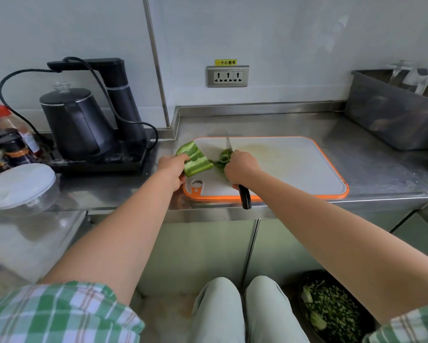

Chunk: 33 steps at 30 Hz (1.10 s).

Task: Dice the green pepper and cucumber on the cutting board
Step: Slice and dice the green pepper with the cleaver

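Both arms reach fwd from the bottom of view, elbows nearly straight, checked sleeves at the shoulders. My L hand (172, 167) sits at the board's (294, 169) near-left corner, back of the hand up. Its fingers curl round the near end of the cucumber (195, 157), thumb tip on top. R hand (242, 168) is just beside it, knuckles up, wrapped tight round the knife (244, 195). The black handle end sticks out under the palm, past the board's near edge. The blade runs away from me, tip toward the wall, edge down over the green bits (223, 157). Can't tell if the edge touches the board.

Cucumber: a short thick chunk, striped pale and dark green lengthwise as if part-peeled. It lies at an angle w/ its far end past the board's left rim. The near cut face is pale. The green bits are a small heap of thin curved slices between the two hands, partly hidden by R hand. Can't tell if they're pepper or cucumber.

The board is white w/ an orange rim and a hanging hole at the near-left. It lies flat on the steel surface (344, 127), near the front edge. A faint yellowish smear marks its far middle.

Left of it there's a black kettle (76, 122), w/ a lidded bowl (19, 186) nearer me. A floor bin (331, 310) by my knees holds chopped greens.
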Motion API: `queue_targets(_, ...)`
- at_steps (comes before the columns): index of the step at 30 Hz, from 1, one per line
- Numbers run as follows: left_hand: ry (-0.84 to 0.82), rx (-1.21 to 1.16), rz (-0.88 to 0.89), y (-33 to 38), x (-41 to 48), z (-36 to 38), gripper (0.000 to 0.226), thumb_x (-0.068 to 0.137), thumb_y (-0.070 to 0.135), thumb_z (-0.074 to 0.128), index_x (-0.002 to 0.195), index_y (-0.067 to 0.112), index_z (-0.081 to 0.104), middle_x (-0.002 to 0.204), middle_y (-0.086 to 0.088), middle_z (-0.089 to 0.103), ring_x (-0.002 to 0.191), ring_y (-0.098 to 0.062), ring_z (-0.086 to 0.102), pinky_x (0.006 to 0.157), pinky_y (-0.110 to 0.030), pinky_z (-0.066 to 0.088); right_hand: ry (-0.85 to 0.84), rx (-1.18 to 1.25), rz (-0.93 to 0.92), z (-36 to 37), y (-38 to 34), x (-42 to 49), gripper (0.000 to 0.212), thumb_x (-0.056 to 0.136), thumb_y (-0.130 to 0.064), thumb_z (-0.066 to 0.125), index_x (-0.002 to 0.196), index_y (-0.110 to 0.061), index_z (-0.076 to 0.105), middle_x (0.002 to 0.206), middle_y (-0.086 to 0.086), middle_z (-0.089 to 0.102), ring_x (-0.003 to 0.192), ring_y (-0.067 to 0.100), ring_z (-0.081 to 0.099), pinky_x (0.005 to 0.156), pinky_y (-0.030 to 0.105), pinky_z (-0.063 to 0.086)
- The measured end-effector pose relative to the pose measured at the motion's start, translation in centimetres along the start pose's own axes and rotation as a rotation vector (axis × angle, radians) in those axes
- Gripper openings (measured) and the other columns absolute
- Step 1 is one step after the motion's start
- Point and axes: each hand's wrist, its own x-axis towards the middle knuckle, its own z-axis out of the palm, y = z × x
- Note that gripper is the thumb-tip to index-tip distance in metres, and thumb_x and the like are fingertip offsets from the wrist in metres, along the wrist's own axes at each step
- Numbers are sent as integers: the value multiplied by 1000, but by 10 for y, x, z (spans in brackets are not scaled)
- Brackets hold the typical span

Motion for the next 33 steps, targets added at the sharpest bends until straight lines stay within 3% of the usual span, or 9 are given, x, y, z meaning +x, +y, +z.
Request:
queue_targets(6, -25, -28, -17, 3, 2, 0, 21, 87, 13, 64, 107, 10, 56, 84, -9, 57, 68, -17, 53, 51, -26, 41, 48, 2, 15, -4, 4, 3, 22, 86, 3, 49, 108, 0, 49, 91, 17, 66, 78, 32, 67, 70, 38, 58)
queue_targets(8, -33, -21, -21, 3, 1, 1, 19, 87, 13, 65, 104, 9, 57, 82, -9, 58, 67, -18, 54, 50, -26, 42, 19, 1, -6, -4, 6, 2, 20, 86, 3, 49, 105, -1, 48, 84, 15, 64, 70, 29, 66, 66, 38, 59)
queue_targets(12, -45, -20, -30, 2, 2, 6, 14, 87, 12, 65, 99, 9, 57, 82, -9, 60, 67, -18, 56, 50, -27, 42, 23, 68, -18, -10, 11, 4, 9, 88, 2, 40, 90, -3, 48, 60, 8, 58, 42, 16, 56, 41, 24, 45)
queue_targets(16, -72, -3, -7, 10, 1, 23, 14, 88, 13, 63, 79, 12, 54, 72, -7, 56, 59, -16, 51, 48, -25, 41, 117, 215, 19, -27, 32, 9, 10, 90, 1, 37, 94, -5, 44, 62, 10, 60, 48, 21, 61, 53, 32, 54)
queue_targets(19, -77, 34, 49, 19, 0, 45, 5, 90, 13, 61, 90, 13, 56, 74, -5, 56, 61, -16, 53, 48, -22, 45, 148, 240, 18, -40, 52, 6, 15, 90, -2, 35, 79, -5, 45, 59, 11, 59, 56, 29, 64, 62, 36, 56)
queue_targets(22, -25, 133, 124, 11, 13, 59, 25, 84, 14, 64, 108, 6, 63, 91, -11, 67, 79, -26, 65, 70, -35, 58, 137, 252, 25, -45, 71, 6, 12, 90, -2, 33, 86, -4, 45, 58, 11, 58, 52, 28, 61, 52, 32, 51)
queue_targets(25, 30, 166, 138, -2, 27, 65, 32, 84, 17, 63, 112, 3, 63, 107, -17, 67, 96, -33, 66, 87, -49, 55, 124, 284, 32, -44, 85, 9, 13, 88, -2, 30, 89, -6, 42, 56, 11, 56, 45, 24, 55, 42, 24, 43)
queue_targets(30, 88, 260, 102, -10, 30, 70, 26, 82, 32, 60, 98, 12, 59, 120, -19, 59, 112, -35, 53, 92, -45, 51, 71, 280, 27, -40, 92, 15, 15, 84, 0, 29, 90, -7, 41, 56, 11, 57, 42, 23, 54, 44, 24, 42)
queue_targets(33, 137, 524, 76, -7, 21, 69, 51, 82, 46, 57, 122, 15, 55, 136, -16, 41, 123, -36, 36, 101, -38, 39, 43, 258, 30, -36, 95, 18, 12, 85, -1, 30, 89, -7, 39, 57, 11, 58, 41, 22, 54, 43, 23, 41)
